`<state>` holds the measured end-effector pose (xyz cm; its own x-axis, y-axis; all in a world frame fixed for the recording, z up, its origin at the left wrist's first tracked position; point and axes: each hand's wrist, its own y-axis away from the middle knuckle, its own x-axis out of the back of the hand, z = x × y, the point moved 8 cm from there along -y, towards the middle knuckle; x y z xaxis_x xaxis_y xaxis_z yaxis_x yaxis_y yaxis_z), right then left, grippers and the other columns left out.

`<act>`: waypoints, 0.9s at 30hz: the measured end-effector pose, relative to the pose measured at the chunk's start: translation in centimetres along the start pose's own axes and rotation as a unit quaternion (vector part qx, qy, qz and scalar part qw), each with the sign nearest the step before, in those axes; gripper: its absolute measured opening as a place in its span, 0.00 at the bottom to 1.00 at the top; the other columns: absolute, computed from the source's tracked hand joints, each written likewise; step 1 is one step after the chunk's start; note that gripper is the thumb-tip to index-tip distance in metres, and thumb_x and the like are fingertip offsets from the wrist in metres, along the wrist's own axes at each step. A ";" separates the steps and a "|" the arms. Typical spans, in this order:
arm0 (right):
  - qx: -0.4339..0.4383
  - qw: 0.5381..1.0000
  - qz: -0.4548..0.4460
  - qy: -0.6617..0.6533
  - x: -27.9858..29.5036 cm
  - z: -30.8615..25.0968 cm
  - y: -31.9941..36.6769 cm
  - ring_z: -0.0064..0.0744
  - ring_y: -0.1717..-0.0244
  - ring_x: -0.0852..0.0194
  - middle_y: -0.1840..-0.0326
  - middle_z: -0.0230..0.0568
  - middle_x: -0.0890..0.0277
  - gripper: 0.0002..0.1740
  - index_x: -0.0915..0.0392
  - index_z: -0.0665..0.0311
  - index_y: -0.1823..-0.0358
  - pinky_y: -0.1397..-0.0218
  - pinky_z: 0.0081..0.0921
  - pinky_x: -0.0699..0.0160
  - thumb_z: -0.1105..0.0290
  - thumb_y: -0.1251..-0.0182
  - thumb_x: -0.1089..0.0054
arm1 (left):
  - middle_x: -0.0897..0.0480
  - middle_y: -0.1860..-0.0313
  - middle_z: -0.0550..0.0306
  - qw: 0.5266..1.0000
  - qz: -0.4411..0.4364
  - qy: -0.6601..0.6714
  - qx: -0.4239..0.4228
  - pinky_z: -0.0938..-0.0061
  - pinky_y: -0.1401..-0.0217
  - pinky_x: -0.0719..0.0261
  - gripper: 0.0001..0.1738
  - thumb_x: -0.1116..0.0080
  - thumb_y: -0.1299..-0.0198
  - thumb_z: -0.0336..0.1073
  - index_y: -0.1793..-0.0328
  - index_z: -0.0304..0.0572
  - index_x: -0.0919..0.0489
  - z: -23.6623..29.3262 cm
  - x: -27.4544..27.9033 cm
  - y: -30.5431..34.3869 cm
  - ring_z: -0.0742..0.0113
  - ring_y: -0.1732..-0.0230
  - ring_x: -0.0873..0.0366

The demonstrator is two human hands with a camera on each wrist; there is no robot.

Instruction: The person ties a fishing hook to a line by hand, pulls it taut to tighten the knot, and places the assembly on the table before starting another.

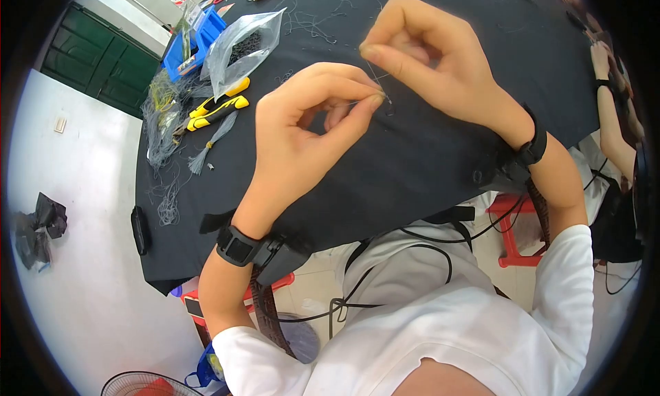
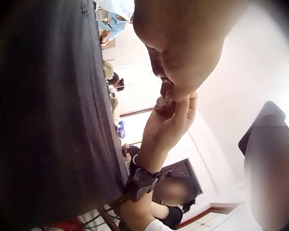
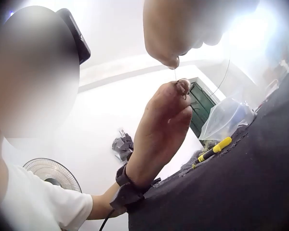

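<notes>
Over the black-covered table, the left hand (image 1: 295,131) pinches a small fish hook (image 1: 390,108) between thumb and index finger, its bend showing past the fingertips. Thin fishing line (image 3: 175,74) runs up from that pinch to the right hand (image 1: 443,62), whose thumb and index finger hold it. The right hand is a little higher and to the right, with the line stretched across the short gap. In the right wrist view a dark wire bend sticks out by the left hand's (image 3: 161,127) fingertips. Most of the hook's shank is hidden by the fingers.
On the table's left lie yellow-and-black pliers (image 1: 218,113), a clear plastic bag (image 1: 223,62) of dark small pieces, a blue bin (image 1: 210,30) and bundled line (image 1: 212,145). Loose line (image 1: 316,18) spreads at the back. A black case (image 1: 139,229) sits at the left edge. Another person's arm (image 1: 610,114) is at right.
</notes>
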<state>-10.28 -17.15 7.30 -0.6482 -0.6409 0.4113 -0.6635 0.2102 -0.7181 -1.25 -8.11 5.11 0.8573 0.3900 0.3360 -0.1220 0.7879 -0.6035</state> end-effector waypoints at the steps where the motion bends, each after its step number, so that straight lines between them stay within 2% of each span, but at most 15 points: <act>1: -0.010 1.000 -0.002 -0.007 0.1 0.3 -0.1 0.14 0.81 0.54 0.84 0.23 0.48 0.05 0.28 0.64 0.71 0.77 0.17 0.51 0.72 0.39 0.42 | 0.20 0.61 0.60 1.000 -0.001 0.001 -0.010 0.88 0.73 0.36 0.07 0.39 0.51 0.18 0.65 0.33 0.19 0.2 0.1 0.0 0.84 0.76 0.35; 2: -0.020 1.000 -0.004 -0.014 0.1 0.5 -0.1 0.13 0.81 0.54 0.84 0.22 0.48 0.06 0.28 0.65 0.70 0.77 0.17 0.51 0.72 0.38 0.42 | 0.20 0.61 0.59 1.000 -0.002 0.001 -0.020 0.88 0.73 0.36 0.07 0.39 0.51 0.18 0.65 0.34 0.19 0.4 0.2 -0.1 0.84 0.76 0.35; 3: -0.019 1.000 -0.019 -0.014 0.0 0.8 -0.1 0.07 0.80 0.53 0.82 0.19 0.41 0.04 0.27 0.65 0.68 0.77 0.11 0.54 0.73 0.37 0.42 | 0.19 0.60 0.59 1.000 -0.001 0.003 -0.021 0.88 0.73 0.36 0.07 0.39 0.51 0.18 0.65 0.34 0.19 0.5 0.2 -0.1 0.84 0.76 0.35; 6: -0.051 0.998 -0.037 -0.031 -0.4 1.6 0.1 0.07 0.80 0.51 0.82 0.18 0.41 0.05 0.27 0.65 0.69 0.77 0.11 0.53 0.73 0.36 0.43 | 0.19 0.60 0.58 1.000 0.005 0.006 -0.027 0.88 0.72 0.35 0.07 0.39 0.51 0.18 0.65 0.34 0.18 0.8 0.3 0.0 0.84 0.76 0.34; 9: -0.075 0.991 -0.031 -0.105 -1.0 2.6 0.3 0.09 0.82 0.54 0.85 0.19 0.47 0.07 0.28 0.66 0.71 0.79 0.15 0.54 0.71 0.37 0.43 | 0.19 0.60 0.57 0.999 0.019 0.003 -0.036 0.88 0.72 0.35 0.07 0.38 0.51 0.18 0.65 0.33 0.18 0.9 0.6 -0.1 0.83 0.75 0.34; 15: -0.149 0.964 -0.058 -0.214 -3.3 3.9 1.3 0.06 0.80 0.46 0.81 0.20 0.37 0.07 0.28 0.65 0.71 0.78 0.11 0.48 0.71 0.37 0.43 | 0.19 0.60 0.56 0.996 0.077 -0.010 -0.053 0.88 0.70 0.34 0.06 0.38 0.49 0.19 0.64 0.32 0.18 0.9 2.1 -0.1 0.83 0.73 0.33; 18: -0.186 0.951 -0.077 -0.235 -4.0 3.8 1.9 0.07 0.76 0.46 0.76 0.21 0.36 0.07 0.31 0.64 0.70 0.74 0.10 0.46 0.71 0.34 0.45 | 0.19 0.60 0.56 0.992 0.109 -0.023 -0.061 0.88 0.69 0.34 0.06 0.38 0.48 0.19 0.63 0.32 0.18 0.8 2.7 0.0 0.82 0.71 0.31; 19: -0.196 0.952 -0.071 -0.226 -3.9 3.4 2.0 0.06 0.77 0.47 0.77 0.20 0.38 0.08 0.31 0.63 0.70 0.75 0.10 0.49 0.71 0.35 0.44 | 0.19 0.59 0.56 0.991 0.120 -0.024 -0.061 0.89 0.69 0.34 0.06 0.38 0.48 0.20 0.63 0.32 0.18 0.7 2.8 0.0 0.82 0.71 0.31; 22: -0.199 0.952 -0.076 -0.220 -4.1 2.6 2.1 0.06 0.78 0.51 0.79 0.18 0.42 0.07 0.31 0.63 0.70 0.77 0.10 0.52 0.73 0.35 0.44 | 0.19 0.60 0.55 0.988 0.143 -0.020 -0.060 0.89 0.68 0.33 0.06 0.38 0.47 0.20 0.62 0.32 0.18 0.7 3.2 0.1 0.82 0.69 0.30; 25: -0.159 0.964 -0.071 -0.203 -4.2 2.0 2.1 0.09 0.80 0.52 0.83 0.19 0.44 0.06 0.31 0.64 0.71 0.77 0.14 0.51 0.74 0.38 0.45 | 0.19 0.60 0.55 0.987 0.155 0.000 -0.047 0.89 0.68 0.33 0.07 0.38 0.47 0.21 0.61 0.31 0.17 0.2 3.3 0.2 0.82 0.68 0.29; 27: -0.123 0.975 -0.059 -0.177 -4.2 1.6 2.2 0.09 0.80 0.55 0.82 0.19 0.47 0.05 0.31 0.64 0.72 0.77 0.13 0.53 0.76 0.39 0.45 | 0.19 0.60 0.55 0.986 0.162 0.020 -0.034 0.89 0.69 0.33 0.07 0.38 0.47 0.21 0.61 0.31 0.17 -0.1 3.3 0.2 0.82 0.68 0.28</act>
<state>-8.37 -15.21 3.10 -0.4208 -0.8768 0.2328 -0.8238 0.2618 -0.5028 1.57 -6.70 6.01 0.7978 0.5960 0.0908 -0.3598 0.5915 -0.7216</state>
